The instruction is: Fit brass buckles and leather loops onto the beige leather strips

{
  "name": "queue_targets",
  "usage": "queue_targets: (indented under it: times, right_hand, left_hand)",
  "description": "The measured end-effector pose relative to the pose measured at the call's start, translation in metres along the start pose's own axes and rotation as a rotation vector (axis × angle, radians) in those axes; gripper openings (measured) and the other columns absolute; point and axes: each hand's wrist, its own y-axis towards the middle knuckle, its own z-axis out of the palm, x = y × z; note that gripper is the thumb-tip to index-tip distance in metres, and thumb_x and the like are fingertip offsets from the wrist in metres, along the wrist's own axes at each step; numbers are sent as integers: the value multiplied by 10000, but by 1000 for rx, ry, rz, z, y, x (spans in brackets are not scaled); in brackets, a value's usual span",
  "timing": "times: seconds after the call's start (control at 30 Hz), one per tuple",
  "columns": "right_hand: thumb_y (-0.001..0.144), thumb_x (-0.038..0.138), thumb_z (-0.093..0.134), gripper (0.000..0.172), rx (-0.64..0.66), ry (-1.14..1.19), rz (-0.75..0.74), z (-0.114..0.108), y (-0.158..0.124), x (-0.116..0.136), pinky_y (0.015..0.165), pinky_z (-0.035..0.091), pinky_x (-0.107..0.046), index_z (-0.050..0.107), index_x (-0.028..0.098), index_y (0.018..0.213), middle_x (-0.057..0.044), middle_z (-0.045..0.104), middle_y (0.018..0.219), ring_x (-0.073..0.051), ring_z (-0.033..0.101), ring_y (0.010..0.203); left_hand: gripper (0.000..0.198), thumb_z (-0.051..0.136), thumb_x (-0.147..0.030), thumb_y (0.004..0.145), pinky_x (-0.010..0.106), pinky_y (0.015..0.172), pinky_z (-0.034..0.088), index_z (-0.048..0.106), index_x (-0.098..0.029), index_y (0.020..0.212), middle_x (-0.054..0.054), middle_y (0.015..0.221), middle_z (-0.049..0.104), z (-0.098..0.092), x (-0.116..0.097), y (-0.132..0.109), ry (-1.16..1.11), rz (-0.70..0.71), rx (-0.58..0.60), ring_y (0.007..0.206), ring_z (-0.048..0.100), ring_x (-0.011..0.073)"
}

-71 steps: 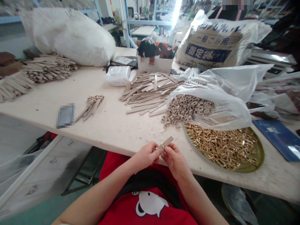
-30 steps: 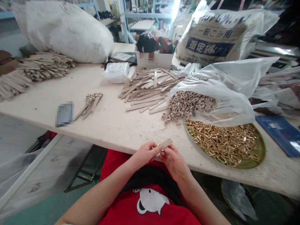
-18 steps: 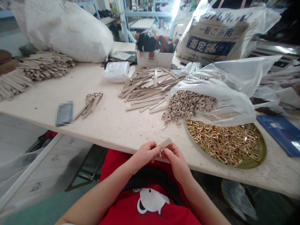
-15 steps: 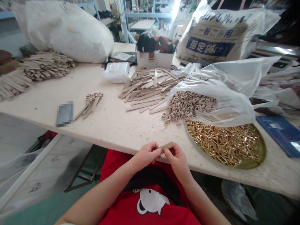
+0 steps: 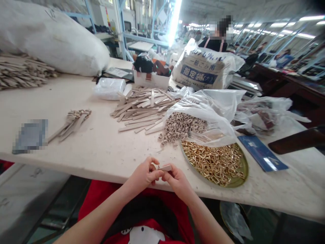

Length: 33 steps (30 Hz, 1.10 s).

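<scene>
At the table's front edge, my left hand (image 5: 145, 175) and my right hand (image 5: 178, 181) meet around a short beige strap (image 5: 166, 167). The thumb and fingers of my right hand pinch the strap from the right. My left thumb and fingers close on its left end, where a small detail is too hidden to make out. Just right of my hands lies a round tray (image 5: 244, 169) heaped with gold metal buckles (image 5: 215, 162). Beyond my hands, small beige loops (image 5: 177, 127) spill from a clear plastic bag (image 5: 215, 108).
Loose beige straps (image 5: 142, 105) form a pile mid-table, and a small bundle of straps with metal ends (image 5: 76, 122) rests to the left. A blue flat case (image 5: 262, 152) lies at right. Large white sacks (image 5: 61, 40) and a printed bag (image 5: 203, 67) stand behind. A person (image 5: 214, 44) is farther back.
The view has tilted up and swung right, so the table items appear shifted left. My left fingers have lifted and spread slightly at the strap; both hands remain on it.
</scene>
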Motion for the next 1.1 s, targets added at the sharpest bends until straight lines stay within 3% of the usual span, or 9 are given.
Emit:
queue_targets:
  times: [0.07,0.2,0.3,0.37,0.53,0.63,0.73,0.87,1.1]
  right_hand:
    - [773,392,540,196,-6,-50,2,-21,7,2,587,373,-258,573,209,836,18,541,658,-130,482,611]
    - [783,327,519,150,-362,-570,-156,-66,40,5,675,384,-305,572,202,847,-29,559,759,-172,503,702]
    - [766,211,507,143,-363,-982,-191,-79,69,4,756,361,-342,604,185,868,-87,576,884,-210,516,797]
    - [749,158,499,137,-325,-1054,-175,-76,83,2,774,350,-356,617,172,818,-111,587,880,-233,522,832]
    - [801,239,460,163,-283,-894,-171,-54,80,3,721,383,-324,608,185,842,-80,624,840,-204,550,794]
    - [803,377,460,237,-134,-399,-46,-37,63,7,558,389,-272,599,197,871,-22,625,698,-146,533,595]
    - [741,439,541,274,-20,-4,62,-21,49,8,487,352,-248,617,192,828,7,593,600,-110,478,499]
    - [709,461,586,307,27,70,111,-13,40,5,475,339,-245,645,186,830,17,572,565,-98,453,481]
    - [726,432,602,252,66,134,188,-18,32,3,522,351,-236,617,183,767,15,585,624,-87,450,518]
  left_hand:
    - [307,516,-393,739,195,445,358,488,-168,947,-57,568,520,-1,-1,2,44,20,49,436,456,83]
    - [303,448,-453,780,180,411,315,524,-162,813,-56,529,484,1,-1,6,121,17,-57,398,398,63]
    - [310,457,-470,770,174,392,295,508,-165,785,-66,500,462,5,1,10,87,-4,-99,382,370,59]
    - [308,463,-471,763,172,385,288,505,-167,782,-71,484,456,6,0,11,74,-20,-98,372,357,58]
    - [290,462,-457,765,170,378,286,493,-169,756,-72,474,449,-3,-5,10,71,-22,-186,363,354,54]
    - [294,447,-459,776,171,383,295,487,-168,769,-68,487,449,-6,-6,12,30,5,-274,377,370,56]
    - [303,450,-467,772,171,369,275,479,-166,772,-70,482,440,-5,-4,13,-6,-1,-239,366,351,54]
    - [288,462,-446,765,169,387,274,497,-161,747,-67,483,434,-6,-1,9,59,-9,-150,384,347,53]
    - [224,454,-378,770,184,453,298,506,-169,706,-64,492,443,-9,-4,0,150,19,-208,433,381,67]
